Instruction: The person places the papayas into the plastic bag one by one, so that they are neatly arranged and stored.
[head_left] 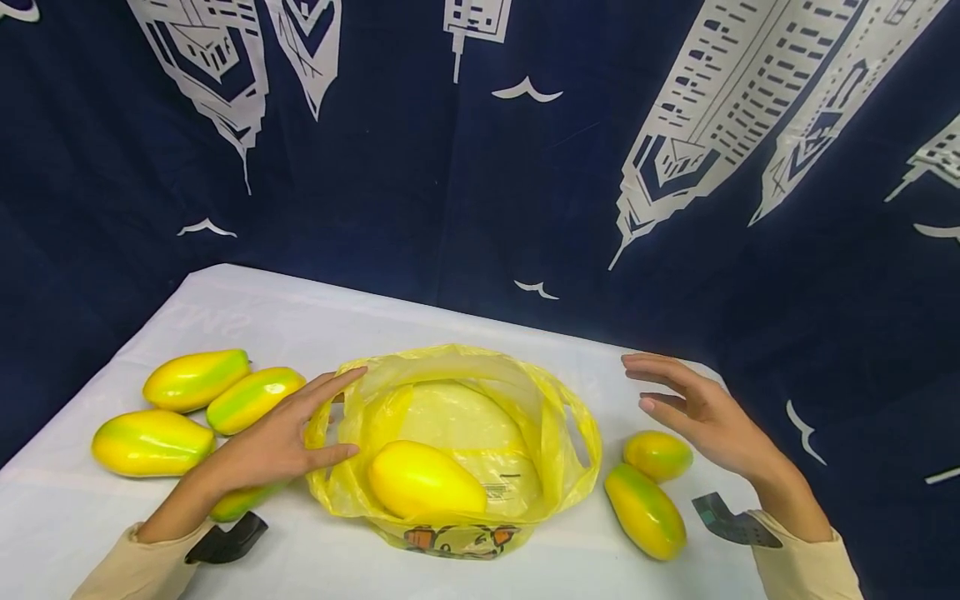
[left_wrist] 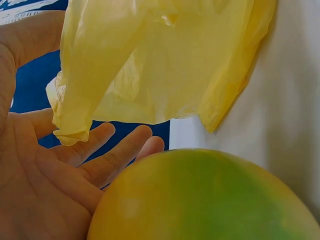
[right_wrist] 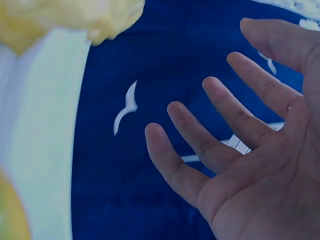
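A yellow plastic bag (head_left: 558,492) stands on the table with its mouth spread and one yellow papaya-like fruit (head_left: 426,481) inside. At the bag's left handle is my left hand (head_left: 273,442), fingers extended and thumb apart. In the left wrist view, the handle plastic (left_wrist: 82,75) hangs between thumb and fingers, not visibly pinched. My right hand (head_left: 701,412) hovers right of the bag with relaxed fingers, holding nothing. Below it lie two yellow-green fruits, a smaller one (head_left: 657,456) and a longer one (head_left: 647,512). In the right wrist view, the palm (right_wrist: 265,185) shows bare.
Several yellow-green fruits lie left of the bag, among them a front one (head_left: 153,443), a rear one (head_left: 197,380) and one (head_left: 255,402) nearer the bag. Another fruit (head_left: 242,502) is partly hidden under my left wrist. A dark blue printed cloth (head_left: 420,208) hangs behind the white table (head_left: 315,292).
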